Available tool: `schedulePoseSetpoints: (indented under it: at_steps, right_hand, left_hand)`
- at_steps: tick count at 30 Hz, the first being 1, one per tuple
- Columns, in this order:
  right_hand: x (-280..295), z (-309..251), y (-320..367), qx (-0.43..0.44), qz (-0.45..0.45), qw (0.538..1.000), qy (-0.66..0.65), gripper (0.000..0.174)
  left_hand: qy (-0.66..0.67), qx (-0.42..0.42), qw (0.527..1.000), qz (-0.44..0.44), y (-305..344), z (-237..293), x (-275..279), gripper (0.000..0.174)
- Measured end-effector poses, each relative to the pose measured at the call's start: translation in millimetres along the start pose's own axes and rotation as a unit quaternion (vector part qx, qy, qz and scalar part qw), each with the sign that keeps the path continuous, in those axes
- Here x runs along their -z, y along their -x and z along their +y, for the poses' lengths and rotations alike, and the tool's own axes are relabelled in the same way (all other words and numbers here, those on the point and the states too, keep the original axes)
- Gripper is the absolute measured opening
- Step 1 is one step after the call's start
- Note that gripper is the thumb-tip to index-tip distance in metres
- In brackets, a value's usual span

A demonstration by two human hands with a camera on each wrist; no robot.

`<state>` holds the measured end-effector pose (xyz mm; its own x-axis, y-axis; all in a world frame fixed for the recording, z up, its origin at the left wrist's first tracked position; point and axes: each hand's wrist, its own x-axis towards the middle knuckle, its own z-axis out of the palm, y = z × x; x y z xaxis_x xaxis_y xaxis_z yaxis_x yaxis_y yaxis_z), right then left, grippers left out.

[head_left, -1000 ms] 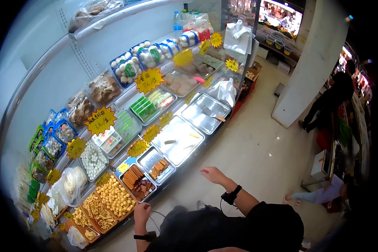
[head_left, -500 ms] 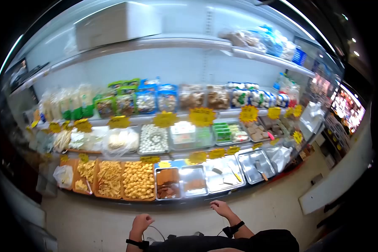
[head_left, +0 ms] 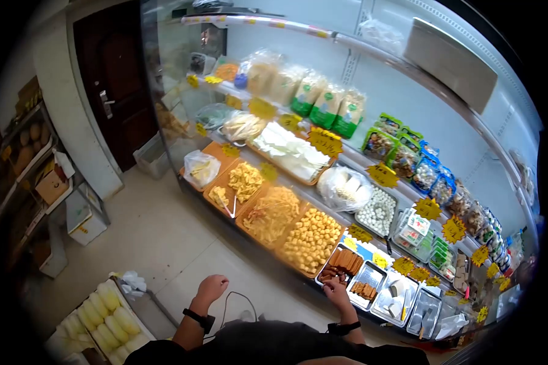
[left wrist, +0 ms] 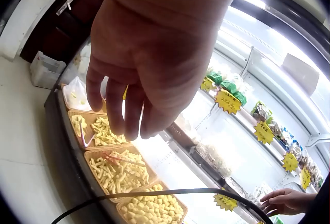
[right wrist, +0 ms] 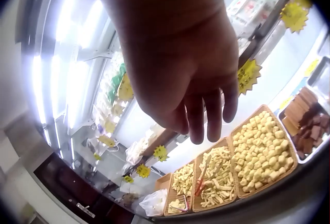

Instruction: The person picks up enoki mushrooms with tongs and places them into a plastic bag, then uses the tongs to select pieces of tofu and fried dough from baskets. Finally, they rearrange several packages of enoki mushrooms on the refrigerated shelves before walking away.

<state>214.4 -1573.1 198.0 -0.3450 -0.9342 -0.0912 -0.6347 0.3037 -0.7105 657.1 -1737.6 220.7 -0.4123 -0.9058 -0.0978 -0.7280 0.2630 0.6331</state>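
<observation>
In the head view my left hand (head_left: pixel 213 287) hangs over the floor in front of the display case, holding nothing. Its fingers point down, loosely bent, in the left wrist view. My right hand (head_left: pixel 336 292) is at the case's front edge and overlaps a metal tray of brown slabs (head_left: pixel 347 260). Loose, spread fingers of the right hand (right wrist: pixel 191 79) show in the right wrist view, with nothing between them. Left of that tray lie a basket of golden puffs (head_left: pixel 310 238) and a basket of pale fried strips (head_left: pixel 269 214).
Metal trays (head_left: pixel 393 301) continue to the right along the front row. Yellow price tags (head_left: pixel 326 141) line the shelves, below bagged goods (head_left: pixel 347 112). A crate of pale yellow vegetables (head_left: pixel 108 322) stands at lower left. Behind are a dark door (head_left: pixel 112 79) and a white bin (head_left: pixel 86 219).
The head view has swung from the case's right end to its left end, bringing the door and vegetable crate into sight. Both hands remain low before the case, holding nothing.
</observation>
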Motion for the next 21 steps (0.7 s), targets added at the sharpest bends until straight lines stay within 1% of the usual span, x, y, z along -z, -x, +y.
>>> schedulePoseSetpoints:
  at_steps: [1,2,3,4,5,6,7,8,10,11,12,13,14,16,18,20,21]
  right_hand:
    - [-1,-27,-12,0.075,0.020,0.996,0.039,0.022]
    - [-11,-31,-28,0.044,-0.018,0.999,-0.011,0.021]
    - [-18,-51,-39,0.050,-0.015,0.998,-0.047,0.020]
    - [-25,-71,-54,0.074,-0.021,0.993,-0.091,0.019]
    - [-28,-95,-69,0.078,-0.034,0.992,-0.095,0.020]
    - [-16,-151,-76,0.050,-0.064,0.993,-0.080,0.017]
    - [-17,-183,-93,0.187,-0.068,0.967,-0.160,0.016]
    - [-8,-232,-101,0.260,-0.071,0.952,-0.143,0.015]
    - [6,-310,-117,0.368,-0.118,0.907,-0.168,0.016]
    - [14,-336,-128,0.442,-0.173,0.859,-0.190,0.023]
    - [18,-366,-129,0.435,-0.223,0.813,-0.316,0.036]
    - [20,-395,-128,0.418,-0.264,0.752,-0.436,0.051]
    - [23,-416,-134,0.458,-0.326,0.658,-0.501,0.081]
    - [27,-449,-146,0.475,-0.423,0.535,-0.556,0.078]
    - [22,-479,-156,0.481,-0.492,0.438,-0.578,0.074]
    - [11,-506,-175,0.476,-0.532,0.371,-0.594,0.072]
    - [4,-516,-187,0.468,-0.542,0.354,-0.601,0.070]
  left_hand:
    - [0.012,0.003,1.000,0.004,0,-11,7,0.016]
    - [0.024,0.008,1.000,0.003,3,-24,11,0.016]
    - [0.030,0.024,0.999,0.008,7,-32,15,0.016]
    - [0.034,0.035,0.999,0.017,7,-40,21,0.016]
    - [0.044,0.045,0.998,0.027,7,-50,28,0.016]
    - [0.055,0.055,0.996,0.035,10,-58,30,0.016]
    - [0.068,0.065,0.995,0.045,15,-65,32,0.016]
    - [0.069,0.085,0.993,0.042,20,-71,34,0.016]
    - [0.068,0.114,0.990,0.047,18,-83,41,0.016]
    - [0.067,0.118,0.989,0.053,18,-92,41,0.016]
    - [0.072,0.124,0.988,0.055,18,-97,45,0.016]
    - [0.076,0.128,0.987,0.055,14,-100,51,0.016]
    - [0.081,0.131,0.986,0.058,7,-103,58,0.016]
    - [0.071,0.158,0.983,0.063,-12,-105,73,0.016]
    - [0.062,0.173,0.980,0.071,-32,-111,86,0.016]
    - [0.057,0.182,0.978,0.085,-53,-123,99,0.017]
    - [0.049,0.178,0.978,0.101,-63,-128,107,0.017]
